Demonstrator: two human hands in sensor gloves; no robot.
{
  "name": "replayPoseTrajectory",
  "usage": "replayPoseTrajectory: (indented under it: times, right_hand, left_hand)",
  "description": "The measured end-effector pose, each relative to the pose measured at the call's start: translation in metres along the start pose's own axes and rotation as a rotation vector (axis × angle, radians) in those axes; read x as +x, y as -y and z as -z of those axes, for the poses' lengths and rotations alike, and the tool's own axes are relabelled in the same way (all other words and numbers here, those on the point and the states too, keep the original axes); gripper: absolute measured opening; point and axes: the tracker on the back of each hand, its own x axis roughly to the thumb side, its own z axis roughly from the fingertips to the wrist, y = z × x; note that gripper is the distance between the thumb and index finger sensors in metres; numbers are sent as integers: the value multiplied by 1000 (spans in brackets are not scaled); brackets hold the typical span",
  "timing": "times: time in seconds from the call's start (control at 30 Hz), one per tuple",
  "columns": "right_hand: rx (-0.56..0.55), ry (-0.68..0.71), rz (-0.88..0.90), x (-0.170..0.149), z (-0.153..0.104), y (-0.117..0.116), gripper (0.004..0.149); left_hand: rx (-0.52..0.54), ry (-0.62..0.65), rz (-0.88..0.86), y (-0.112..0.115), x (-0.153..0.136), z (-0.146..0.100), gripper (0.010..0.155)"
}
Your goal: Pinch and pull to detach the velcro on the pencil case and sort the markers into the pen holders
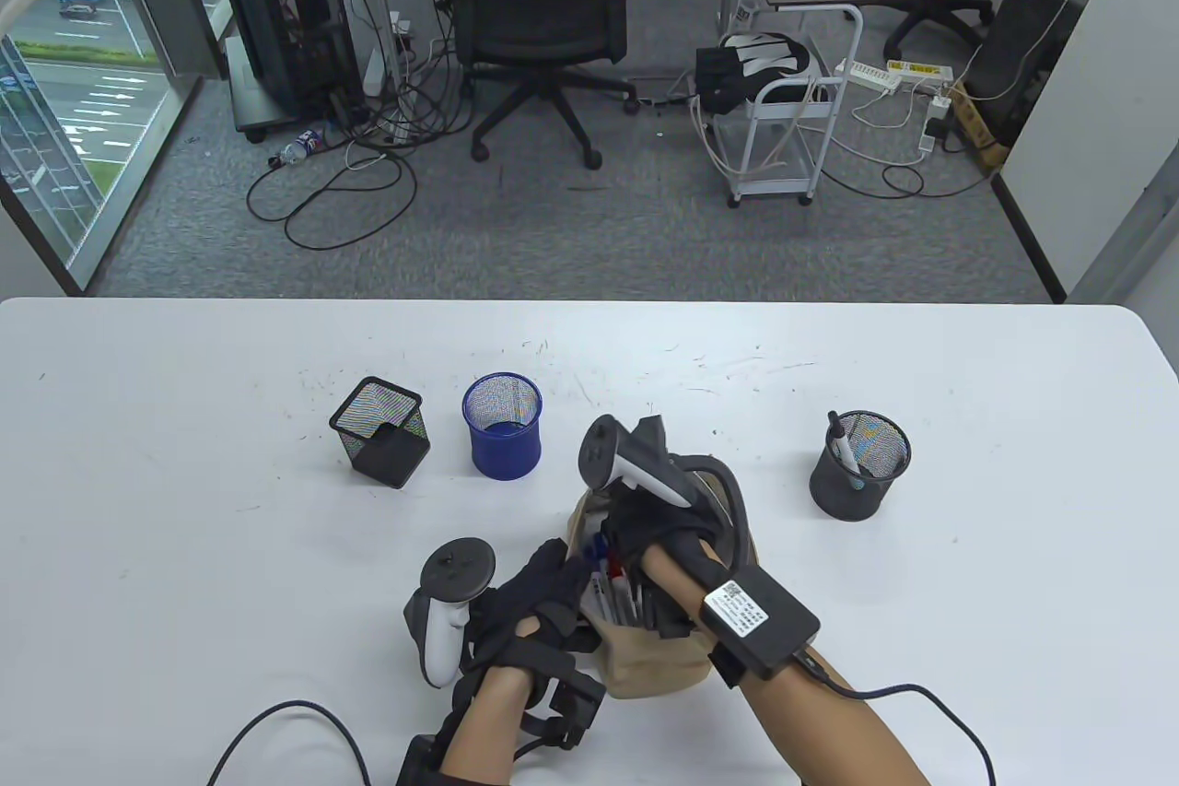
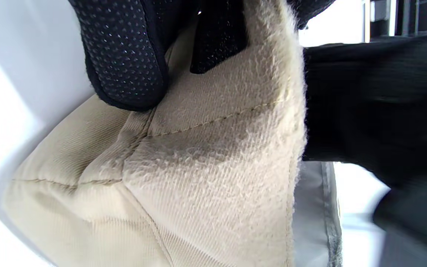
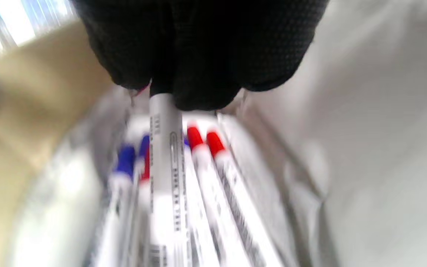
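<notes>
- Sitting open near the front edge of the desk (image 1: 184,381), about mid-width, is the beige pencil case (image 1: 645,671), its mouth turned toward the far edge and a bundle of markers (image 1: 612,588) showing inside.
- The left hand (image 1: 534,611) grips the case's left side; in the left wrist view a gloved finger (image 2: 124,55) presses down on the fuzzy beige fabric, so that hand is clamped on the case.
- The right hand (image 1: 663,537) reaches into the open mouth from above. The right wrist view, though blurred, shows its fingertips (image 3: 206,74) pinching the dark cap end of a white marker (image 3: 165,148), with red-capped and blue-capped markers lying just beside it in the grey lining.
- Three mesh pen holders stand farther back on the desk: a square black holder (image 1: 380,443) to the left, a round blue holder (image 1: 503,439) just beside it, and a round black holder (image 1: 859,477) off to the right, well apart from the other two.
- One black-capped marker (image 1: 843,443) leans inside that round black holder.
</notes>
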Motion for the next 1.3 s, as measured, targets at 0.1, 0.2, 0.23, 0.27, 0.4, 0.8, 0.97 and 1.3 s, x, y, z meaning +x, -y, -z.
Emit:
replayPoseTrajectory:
  times: [0.1,0.2,0.23,0.27,0.4,0.8,0.97,1.3]
  right_hand:
    - [-170,24,165,-27,-34,43,53]
    - [-338,-3,294,-60,-62,77,53]
    - [-378,-14,317,-71,-67,85,53]
    - [-437,-43,333,-84,-72,94,53]
    - [-616,-197,288,-131,-74,114,52]
    - [-441,-446,206,-211,-11,84,54]
    - [-452,-394,211,-202,-20,88,60]
    - [-154,18,273,-92,-46,78,58]
  left_hand:
    - [1,1,0,0,0,0,75]
    - [-1,2,-2,0,0,0,74]
    - [-2,2,0,0,0,0,75]
    - [-3,2,3,0,0,0,75]
    - [-2,3,5,0,0,0,74]
    - [-18,1,1,0,1,1,75]
    - [-16,0,2,0,1,1,75]
    - [-12,-2,7,0,1,1,75]
